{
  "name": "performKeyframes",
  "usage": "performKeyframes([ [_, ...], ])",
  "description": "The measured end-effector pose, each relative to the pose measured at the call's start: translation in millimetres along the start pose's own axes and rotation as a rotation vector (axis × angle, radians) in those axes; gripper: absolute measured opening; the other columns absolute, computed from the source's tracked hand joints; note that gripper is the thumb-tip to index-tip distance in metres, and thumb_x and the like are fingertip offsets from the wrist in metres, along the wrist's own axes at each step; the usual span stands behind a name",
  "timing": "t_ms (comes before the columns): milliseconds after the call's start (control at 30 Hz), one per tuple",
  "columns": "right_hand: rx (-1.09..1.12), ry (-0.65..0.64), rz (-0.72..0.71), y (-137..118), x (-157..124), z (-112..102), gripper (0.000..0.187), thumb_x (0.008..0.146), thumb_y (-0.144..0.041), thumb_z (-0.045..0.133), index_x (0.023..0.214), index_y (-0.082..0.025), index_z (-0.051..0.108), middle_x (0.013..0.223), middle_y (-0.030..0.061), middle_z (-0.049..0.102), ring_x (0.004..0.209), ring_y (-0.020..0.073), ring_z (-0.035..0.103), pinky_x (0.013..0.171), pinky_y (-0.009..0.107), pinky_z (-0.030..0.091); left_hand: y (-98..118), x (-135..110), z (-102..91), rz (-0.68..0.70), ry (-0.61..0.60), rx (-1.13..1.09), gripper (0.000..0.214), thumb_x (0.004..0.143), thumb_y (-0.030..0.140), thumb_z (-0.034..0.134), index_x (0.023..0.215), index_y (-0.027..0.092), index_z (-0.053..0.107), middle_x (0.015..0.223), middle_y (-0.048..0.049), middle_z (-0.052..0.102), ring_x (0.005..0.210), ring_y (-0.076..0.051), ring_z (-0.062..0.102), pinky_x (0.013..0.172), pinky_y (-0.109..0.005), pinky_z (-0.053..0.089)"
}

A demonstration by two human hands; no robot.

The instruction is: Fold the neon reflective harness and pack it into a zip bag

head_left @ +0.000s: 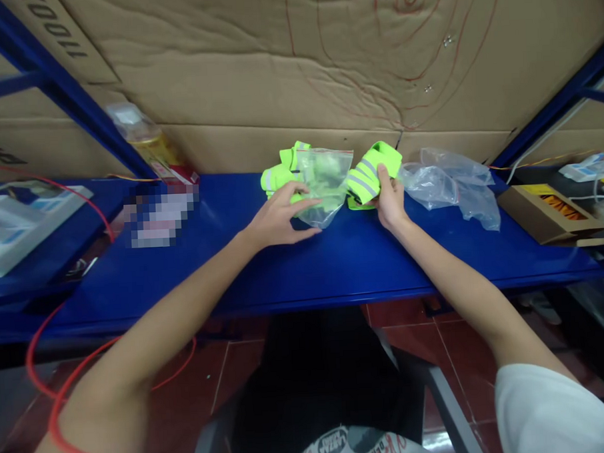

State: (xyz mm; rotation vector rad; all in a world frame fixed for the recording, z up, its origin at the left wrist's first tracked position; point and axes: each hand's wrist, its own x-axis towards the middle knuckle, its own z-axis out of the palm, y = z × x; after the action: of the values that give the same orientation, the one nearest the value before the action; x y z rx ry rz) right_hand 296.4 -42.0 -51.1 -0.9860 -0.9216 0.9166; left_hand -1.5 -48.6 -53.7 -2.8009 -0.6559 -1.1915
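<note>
The left hand (276, 217) was spread open, fingers flat on the lower edge of a clear bag (325, 185) that lay on the blue worktop (334, 265). The right hand (388, 199) was closed around a folded neon vest (367, 177), held just beside the bag's right edge. A second vest (280, 174) lay behind the left hand, partly covered by the bag; whether any of it sat inside the bag could not be told. More empty bags (455, 180) were heaped to the right, near a small cardboard box (546, 212). A bottle (145, 140) stood at the back left, and a red cable (63, 384) hung below the worktop's front.

The step in hand was judged to be bagging. For this to be done well, the bag's mouth should be found and held open by the left fingers, the film pinned so it cannot slide, and the vest kept tightly folded and fed in narrow end first.
</note>
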Motion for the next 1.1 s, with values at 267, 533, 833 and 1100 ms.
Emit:
performKeyframes([
  [267,0.085,0.03,-0.003,-11,3,-2,0.069,0.078,-0.085,0.078,0.105,-0.023,0.07,0.094,0.0067,0.083,0.097,0.0293,0.084,0.073,0.043,0.074,28,12,20.7,-0.193,0.317,-0.214,0.014,0.094,0.026,0.081,0.101,0.022,0.069,0.097,-0.0017,0.07,0.084,-0.015,0.073,0.08,-0.032,0.066],
  [533,0.139,0.015,-0.054,-37,3,-5,0.061,0.085,-0.082,0.072,0.105,-0.024,0.071,0.106,0.0084,0.083,0.114,0.0316,0.082,0.077,0.044,0.074,34,3,29.7,-0.39,0.199,-0.578,0.112,0.075,0.014,0.091,0.168,0.042,0.037,0.164,-0.0175,0.046,0.067,-0.008,0.068,0.063,-0.033,0.067],
  [833,0.029,-0.034,-0.078,-29,-6,0,0.076,0.07,-0.085,0.086,0.115,-0.026,0.071,0.12,0.0095,0.083,0.119,0.0345,0.079,0.084,0.048,0.074,33,-1,30.5,-0.291,0.001,-0.617,0.109,0.083,0.022,0.084,0.176,0.044,0.032,0.136,-0.01,0.055,0.082,-0.014,0.065,0.074,-0.036,0.067],
  [1100,-0.048,0.011,-0.178,-32,-14,2,0.081,0.07,-0.082,0.087,0.13,-0.031,0.066,0.132,0.0092,0.08,0.121,0.0354,0.079,0.078,0.046,0.073,40,6,20.6,-0.244,0.078,-0.395,0.086,0.083,0.025,0.086,0.162,0.035,0.053,0.137,-0.0106,0.061,0.085,-0.016,0.071,0.084,-0.041,0.069],
])
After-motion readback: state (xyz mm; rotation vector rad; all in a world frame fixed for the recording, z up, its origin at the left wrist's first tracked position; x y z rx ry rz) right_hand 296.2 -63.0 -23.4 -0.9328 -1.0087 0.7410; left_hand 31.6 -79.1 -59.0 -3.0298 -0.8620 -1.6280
